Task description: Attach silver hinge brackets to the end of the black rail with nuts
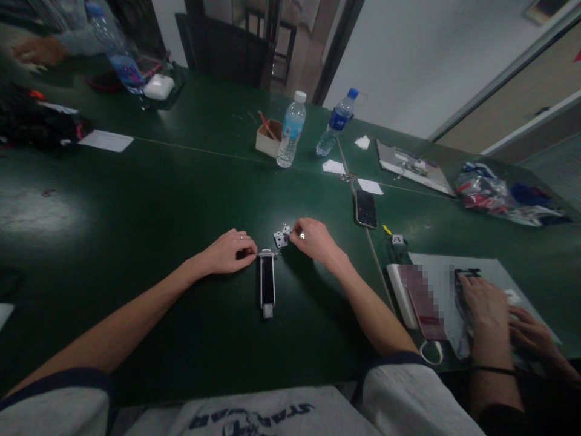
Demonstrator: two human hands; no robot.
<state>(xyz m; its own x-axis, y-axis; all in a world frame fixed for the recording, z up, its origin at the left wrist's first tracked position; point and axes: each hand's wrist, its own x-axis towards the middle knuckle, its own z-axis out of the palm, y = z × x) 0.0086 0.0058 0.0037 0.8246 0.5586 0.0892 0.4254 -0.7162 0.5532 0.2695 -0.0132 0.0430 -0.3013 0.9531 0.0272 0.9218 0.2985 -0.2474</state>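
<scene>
A long black-and-silver device lies on the green table, with a thin metal crossbar at its far end and a grey block at its near end. My left hand is closed, its thumb and finger pinching the crossbar's left tip. Just beyond the device is a small cluster of silver metal pieces with dark holes. My right hand, wearing a ring, has its fingertips pinched together at the right side of this cluster. Whatever sits between those fingertips is too small to make out.
Two water bottles and a small box stand farther back. A phone lies to the right. Another person's hands work over a grey board. Plastic bags sit at far right.
</scene>
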